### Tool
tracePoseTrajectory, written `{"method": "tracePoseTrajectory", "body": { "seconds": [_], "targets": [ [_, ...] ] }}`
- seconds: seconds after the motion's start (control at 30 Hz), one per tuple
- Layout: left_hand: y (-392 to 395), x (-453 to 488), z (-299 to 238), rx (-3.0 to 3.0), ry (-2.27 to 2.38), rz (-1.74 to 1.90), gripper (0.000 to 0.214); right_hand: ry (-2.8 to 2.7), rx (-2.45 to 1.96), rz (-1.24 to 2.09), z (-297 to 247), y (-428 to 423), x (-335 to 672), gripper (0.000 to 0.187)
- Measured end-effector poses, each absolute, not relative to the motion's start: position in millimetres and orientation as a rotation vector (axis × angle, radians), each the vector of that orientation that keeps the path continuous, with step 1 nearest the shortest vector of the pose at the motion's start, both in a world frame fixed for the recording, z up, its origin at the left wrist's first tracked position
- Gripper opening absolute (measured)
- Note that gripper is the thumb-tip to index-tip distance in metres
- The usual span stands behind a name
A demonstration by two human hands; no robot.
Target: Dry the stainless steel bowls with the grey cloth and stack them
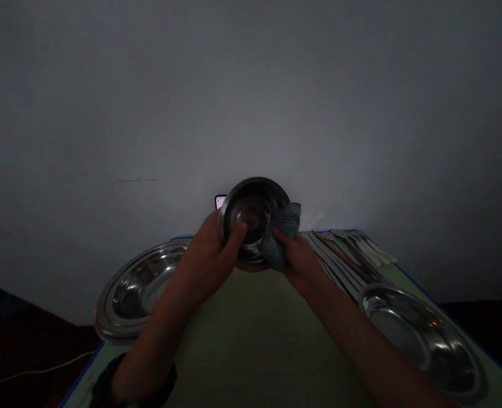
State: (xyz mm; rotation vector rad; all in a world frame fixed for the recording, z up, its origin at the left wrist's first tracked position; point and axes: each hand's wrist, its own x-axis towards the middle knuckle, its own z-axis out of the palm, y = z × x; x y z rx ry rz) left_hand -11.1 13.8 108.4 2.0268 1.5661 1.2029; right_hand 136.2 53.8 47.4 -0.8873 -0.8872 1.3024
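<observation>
A round steel bowl (257, 190) is held up above the far side of the table, its hollow tilted toward me. My left hand (212, 252) grips its left rim, the thumb reaching over the inside. Bunched in my right hand (299, 255) is a grey-blue patterned cloth (289, 218), pressed against the bowl's right rim. The fingers of both hands behind the bowl and cloth are hidden. A dark band circles my left wrist.
Large steel basins (123, 283) stand at the left, and another steel basin (442, 351) at the right. Several long utensils (344, 255) lie at the back right. A phone (219, 201) shows behind the bowl. The green table (259, 345) meets a grey wall (251, 102). A white cable (42, 371) runs lower left.
</observation>
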Motion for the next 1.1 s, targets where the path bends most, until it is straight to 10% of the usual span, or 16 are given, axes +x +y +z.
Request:
{"method": "tracePoseTrajectory", "body": {
  "seconds": [0.67,1.1],
  "targets": [
    [3.3,-1.7,114.9,1.453,0.95,1.384,0.04,-1.716,-1.166,0.409,96.1,38.6,188.1,0.023],
    [2.7,34.9,88.3,1.216,0.951,2.259,0.029,-0.516,-0.672,1.501,65.0,29.7,114.6,0.018]
  ]
}}
